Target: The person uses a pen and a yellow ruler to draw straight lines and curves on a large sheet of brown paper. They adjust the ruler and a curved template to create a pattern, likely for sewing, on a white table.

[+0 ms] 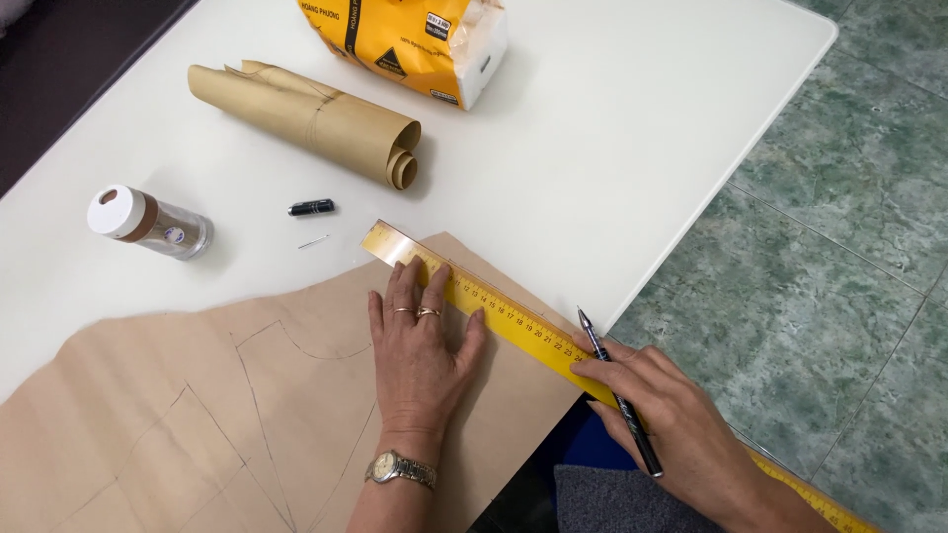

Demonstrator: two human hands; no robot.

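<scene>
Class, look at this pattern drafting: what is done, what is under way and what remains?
Done: several pencil lines cross the brown paper. Under way: the left hand presses the yellow ruler flat along the paper's edge; the right hand holds a pen beside it. Left: no line shows along the ruler yet.

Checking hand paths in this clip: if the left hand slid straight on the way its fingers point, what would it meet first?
The left hand lies flat on the brown pattern paper, fingers pointing up the table. Its fingertips already touch the yellow ruler; beyond that lies bare white table.
</scene>
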